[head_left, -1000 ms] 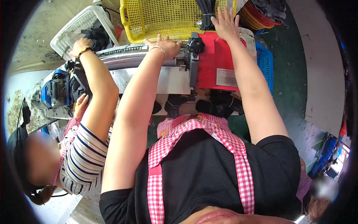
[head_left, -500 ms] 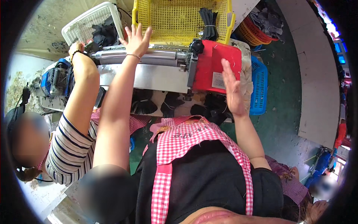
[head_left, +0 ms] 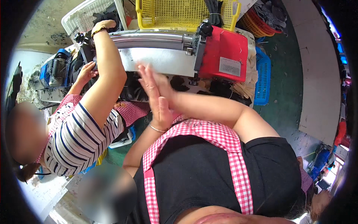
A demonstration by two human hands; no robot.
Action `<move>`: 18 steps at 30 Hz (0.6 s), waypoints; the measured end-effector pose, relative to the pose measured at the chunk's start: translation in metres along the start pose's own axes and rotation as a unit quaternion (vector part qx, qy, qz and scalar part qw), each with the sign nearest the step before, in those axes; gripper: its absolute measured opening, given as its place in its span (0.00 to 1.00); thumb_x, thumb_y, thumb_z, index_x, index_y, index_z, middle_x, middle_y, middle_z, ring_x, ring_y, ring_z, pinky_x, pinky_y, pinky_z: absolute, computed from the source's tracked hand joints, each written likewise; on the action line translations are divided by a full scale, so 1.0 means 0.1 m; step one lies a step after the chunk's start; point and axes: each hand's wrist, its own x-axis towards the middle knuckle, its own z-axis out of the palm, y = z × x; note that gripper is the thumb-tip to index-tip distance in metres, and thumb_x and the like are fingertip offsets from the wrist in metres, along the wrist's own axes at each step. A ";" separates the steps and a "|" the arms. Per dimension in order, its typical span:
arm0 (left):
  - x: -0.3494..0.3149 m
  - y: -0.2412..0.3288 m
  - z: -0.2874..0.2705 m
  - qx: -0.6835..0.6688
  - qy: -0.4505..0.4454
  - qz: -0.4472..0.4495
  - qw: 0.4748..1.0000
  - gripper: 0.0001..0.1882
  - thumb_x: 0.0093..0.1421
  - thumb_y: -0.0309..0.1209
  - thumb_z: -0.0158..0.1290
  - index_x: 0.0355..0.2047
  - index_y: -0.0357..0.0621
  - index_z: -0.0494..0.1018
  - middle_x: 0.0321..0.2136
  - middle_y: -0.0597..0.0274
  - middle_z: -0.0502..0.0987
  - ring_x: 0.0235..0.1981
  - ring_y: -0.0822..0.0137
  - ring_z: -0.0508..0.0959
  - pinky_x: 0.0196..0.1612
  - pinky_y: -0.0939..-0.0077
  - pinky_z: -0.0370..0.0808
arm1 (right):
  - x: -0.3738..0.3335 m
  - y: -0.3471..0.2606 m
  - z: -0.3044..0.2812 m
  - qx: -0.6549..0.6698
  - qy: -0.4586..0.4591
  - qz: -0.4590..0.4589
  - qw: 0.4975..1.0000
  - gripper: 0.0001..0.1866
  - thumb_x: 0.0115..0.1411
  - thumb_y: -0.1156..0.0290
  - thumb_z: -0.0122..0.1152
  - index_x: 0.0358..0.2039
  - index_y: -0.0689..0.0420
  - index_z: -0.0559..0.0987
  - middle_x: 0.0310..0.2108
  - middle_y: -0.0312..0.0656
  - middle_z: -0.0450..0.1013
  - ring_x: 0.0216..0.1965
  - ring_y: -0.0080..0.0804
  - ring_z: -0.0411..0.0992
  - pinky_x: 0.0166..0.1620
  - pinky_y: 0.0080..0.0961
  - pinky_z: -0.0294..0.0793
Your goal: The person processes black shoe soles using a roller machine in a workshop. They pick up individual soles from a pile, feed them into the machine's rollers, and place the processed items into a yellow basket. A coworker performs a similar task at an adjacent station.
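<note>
My left hand (head_left: 158, 106), with a thin bracelet at the wrist, is raised before my chest with its fingers stretched upward, holding nothing. Against or very close to its palm lies my right hand (head_left: 166, 88), flat and blurred, with no object visible in it. Both are just on my side of a roller machine (head_left: 156, 59) that has a shiny metal roller (head_left: 149, 39), a pale metal plate and a red side housing (head_left: 227, 52). Below the plate, bundles of dark strips (head_left: 220, 86) are partly hidden by my right forearm.
At left, a co-worker in a striped top (head_left: 85, 123) reaches one hand (head_left: 104, 25) across the machine's left end toward a white basket (head_left: 76, 22). A yellow basket (head_left: 167, 16) with a black bundle stands behind. Blue (head_left: 263, 74) and orange-red baskets (head_left: 257, 20) are at right.
My hands have come down from above the machine and met before my chest. The co-worker's hand has shifted right toward the white basket's contents, and their other hand now shows.
</note>
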 end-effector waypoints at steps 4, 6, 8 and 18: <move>0.15 0.13 -0.37 0.216 -0.098 0.181 0.954 0.29 0.71 0.48 0.36 0.52 0.33 0.73 0.57 0.38 0.71 0.64 0.42 0.70 0.62 0.56 0.69 | -0.71 0.80 0.26 0.256 -0.112 0.025 0.960 0.34 0.76 0.54 0.42 0.75 0.59 0.52 0.74 0.45 0.53 0.70 0.31 0.60 0.68 0.29 0.63; -0.04 0.01 -0.47 0.215 -0.124 0.216 0.944 0.29 0.70 0.46 0.37 0.41 0.34 0.82 0.48 0.39 0.81 0.54 0.43 0.80 0.53 0.59 0.78 | -0.89 0.99 0.17 0.045 -0.157 0.044 0.986 0.28 0.75 0.58 0.45 0.69 0.60 0.61 0.66 0.45 0.62 0.64 0.30 0.66 0.62 0.29 0.68; -0.33 -0.13 -0.59 0.200 -0.087 0.256 0.942 0.26 0.71 0.45 0.38 0.36 0.37 0.80 0.34 0.49 0.83 0.34 0.51 0.85 0.35 0.64 0.81 | -1.01 0.76 0.07 -0.144 -0.269 0.065 0.950 0.18 0.73 0.64 0.49 0.56 0.60 0.72 0.52 0.43 0.72 0.54 0.30 0.73 0.53 0.30 0.72; -1.59 -0.78 -0.96 0.190 -0.249 -0.035 0.949 0.08 0.58 0.35 0.58 0.25 0.47 0.75 0.21 0.59 0.73 0.23 0.56 0.76 0.27 0.60 0.72 | -0.88 -0.99 -0.12 0.130 -0.291 0.218 0.922 0.15 0.72 0.71 0.53 0.52 0.65 0.81 0.47 0.47 0.81 0.52 0.33 0.79 0.58 0.31 0.75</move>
